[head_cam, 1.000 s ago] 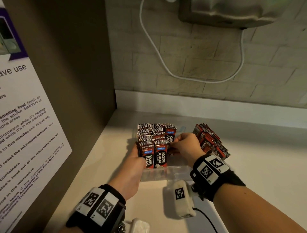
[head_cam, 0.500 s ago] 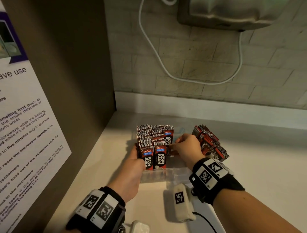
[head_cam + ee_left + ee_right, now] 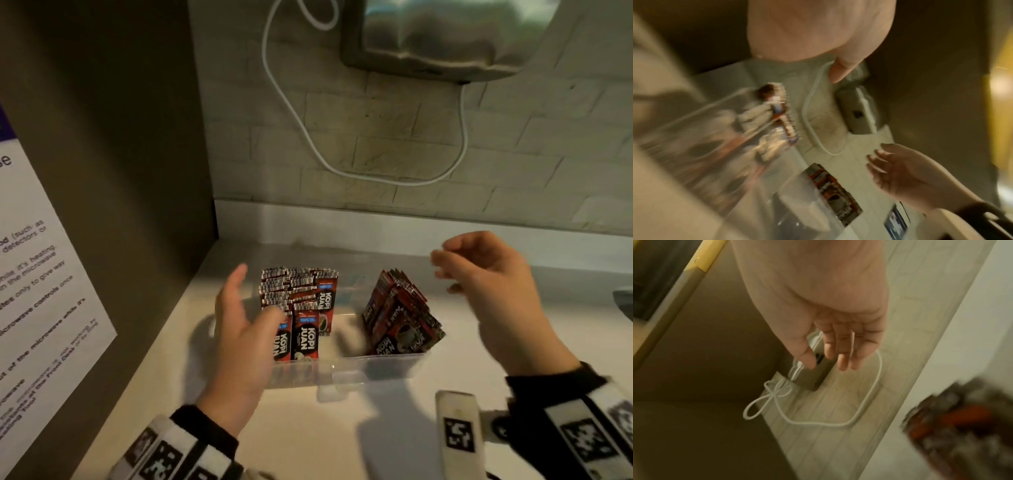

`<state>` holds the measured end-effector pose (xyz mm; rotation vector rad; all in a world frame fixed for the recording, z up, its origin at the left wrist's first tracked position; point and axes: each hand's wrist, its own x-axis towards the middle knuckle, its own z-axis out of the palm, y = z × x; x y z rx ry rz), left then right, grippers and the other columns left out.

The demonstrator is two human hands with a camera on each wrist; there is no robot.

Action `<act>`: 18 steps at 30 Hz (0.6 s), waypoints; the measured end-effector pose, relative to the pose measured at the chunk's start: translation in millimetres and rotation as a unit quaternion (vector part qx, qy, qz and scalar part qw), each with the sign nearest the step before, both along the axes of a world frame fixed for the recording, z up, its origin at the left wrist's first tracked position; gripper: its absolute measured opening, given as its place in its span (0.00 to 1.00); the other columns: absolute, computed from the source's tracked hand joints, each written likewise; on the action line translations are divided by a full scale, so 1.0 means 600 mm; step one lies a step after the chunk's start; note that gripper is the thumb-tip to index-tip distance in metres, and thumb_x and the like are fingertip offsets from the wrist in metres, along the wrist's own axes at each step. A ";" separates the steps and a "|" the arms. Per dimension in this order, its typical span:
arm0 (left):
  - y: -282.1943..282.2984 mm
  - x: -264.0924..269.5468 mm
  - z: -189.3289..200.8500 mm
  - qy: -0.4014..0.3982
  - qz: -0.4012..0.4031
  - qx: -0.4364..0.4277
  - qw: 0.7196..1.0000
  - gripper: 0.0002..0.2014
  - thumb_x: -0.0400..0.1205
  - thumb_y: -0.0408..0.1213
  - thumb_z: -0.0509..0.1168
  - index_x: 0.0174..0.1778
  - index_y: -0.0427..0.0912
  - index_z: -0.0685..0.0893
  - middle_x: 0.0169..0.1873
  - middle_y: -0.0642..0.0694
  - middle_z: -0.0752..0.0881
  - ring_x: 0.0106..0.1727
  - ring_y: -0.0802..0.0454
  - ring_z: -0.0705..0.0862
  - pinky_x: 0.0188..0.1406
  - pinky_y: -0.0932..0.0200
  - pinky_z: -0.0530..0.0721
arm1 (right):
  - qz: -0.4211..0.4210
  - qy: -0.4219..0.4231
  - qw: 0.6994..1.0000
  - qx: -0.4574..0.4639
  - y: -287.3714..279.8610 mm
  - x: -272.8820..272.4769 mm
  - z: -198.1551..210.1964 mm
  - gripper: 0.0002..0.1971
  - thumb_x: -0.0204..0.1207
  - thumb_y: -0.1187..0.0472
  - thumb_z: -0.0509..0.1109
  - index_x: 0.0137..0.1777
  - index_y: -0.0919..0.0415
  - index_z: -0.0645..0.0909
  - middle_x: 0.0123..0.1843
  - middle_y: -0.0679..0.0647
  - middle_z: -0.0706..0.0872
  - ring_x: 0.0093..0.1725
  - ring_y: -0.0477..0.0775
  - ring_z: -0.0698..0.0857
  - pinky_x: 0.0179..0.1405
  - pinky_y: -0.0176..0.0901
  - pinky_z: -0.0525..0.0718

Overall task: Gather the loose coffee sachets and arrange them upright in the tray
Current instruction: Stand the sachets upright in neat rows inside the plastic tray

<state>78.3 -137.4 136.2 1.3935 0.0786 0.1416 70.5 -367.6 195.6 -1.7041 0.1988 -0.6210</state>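
A clear plastic tray (image 3: 376, 366) stands on the white counter. Red and black coffee sachets (image 3: 301, 298) stand upright in rows in its left part. A second bundle of sachets (image 3: 400, 315) leans to the right in its right part, with a bare gap between the two groups. My left hand (image 3: 246, 308) is open at the tray's left side, its fingers straight beside the front sachets, holding nothing. My right hand (image 3: 455, 263) hovers above and right of the leaning bundle, empty. The right wrist view shows that hand (image 3: 828, 353) with fingers relaxed. The left wrist view is blurred.
A brown cabinet side with a printed notice (image 3: 41, 274) closes the left. A steel appliance (image 3: 445, 34) hangs on the brick wall with a white cable (image 3: 342, 164) looping below it. Bare counter (image 3: 342, 428) lies in front of the tray. A grey object (image 3: 623, 301) shows at the right edge.
Both hands have let go of the upright sachets. The right hand has lifted up and to the right; the left hand has opened and drawn to the tray's left side.
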 end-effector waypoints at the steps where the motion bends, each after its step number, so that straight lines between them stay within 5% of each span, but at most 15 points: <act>1: -0.009 -0.003 0.012 -0.056 0.006 0.038 0.998 0.29 0.80 0.32 0.64 0.74 0.60 0.68 0.65 0.61 0.73 0.51 0.75 0.82 0.43 0.67 0.86 | -0.007 0.025 1.000 -0.009 -0.017 -0.003 -0.001 0.09 0.72 0.67 0.76 0.44 0.54 0.79 0.47 0.58 0.86 0.43 0.56 0.82 0.39 0.41 0.76; 3: -0.033 0.001 0.026 -0.145 -0.021 0.139 0.979 0.28 0.73 0.38 0.66 0.69 0.61 0.71 0.66 0.61 0.74 0.65 0.69 0.75 0.66 0.63 0.74 | -0.005 0.113 0.993 -0.039 -0.043 -0.004 -0.010 0.13 0.72 0.63 0.76 0.53 0.55 0.79 0.53 0.55 0.86 0.51 0.57 0.83 0.48 0.48 0.78; 6: -0.094 0.013 0.037 -0.109 -0.192 0.267 0.938 0.32 0.73 0.39 0.71 0.74 0.56 0.70 0.70 0.56 0.69 0.71 0.61 0.68 0.73 0.57 0.68 | 0.042 0.233 0.969 -0.077 -0.053 -0.002 -0.023 0.24 0.73 0.60 0.75 0.67 0.51 0.73 0.63 0.55 0.82 0.60 0.58 0.81 0.56 0.56 0.79; 8: -0.138 0.024 0.035 -0.017 -0.292 0.335 0.896 0.46 0.71 0.45 0.72 0.83 0.54 0.55 0.79 0.50 0.60 0.77 0.50 0.65 0.78 0.49 0.64 | 0.078 0.286 0.950 -0.093 -0.050 0.005 -0.029 0.30 0.74 0.57 0.74 0.74 0.44 0.67 0.69 0.53 0.77 0.63 0.59 0.78 0.58 0.60 0.80; 11: -0.183 0.046 0.018 0.085 -0.348 0.381 0.853 0.57 0.74 0.45 0.73 0.84 0.53 0.32 0.85 0.44 0.44 0.84 0.42 0.53 0.81 0.43 0.54 | 0.138 0.345 0.926 -0.074 -0.038 0.015 -0.033 0.35 0.77 0.45 0.68 0.81 0.34 0.54 0.77 0.51 0.70 0.70 0.64 0.73 0.61 0.69 0.80; 15: -0.214 0.068 -0.004 0.104 -0.352 0.390 0.844 0.64 0.71 0.40 0.77 0.81 0.52 0.26 0.83 0.45 0.44 0.83 0.39 0.52 0.80 0.40 0.61 | 0.159 0.356 0.920 -0.052 -0.027 0.024 -0.031 0.37 0.75 0.30 0.52 0.83 0.35 0.46 0.84 0.52 0.60 0.72 0.71 0.73 0.58 0.74 0.81; 18: -0.224 0.078 -0.014 0.115 -0.336 0.378 0.855 0.65 0.68 0.35 0.78 0.81 0.51 0.27 0.83 0.46 0.43 0.83 0.40 0.52 0.80 0.39 0.62 | 0.175 0.368 0.911 -0.060 -0.025 0.030 -0.034 0.42 0.72 0.25 0.47 0.84 0.44 0.54 0.75 0.55 0.74 0.59 0.65 0.84 0.51 0.71 0.86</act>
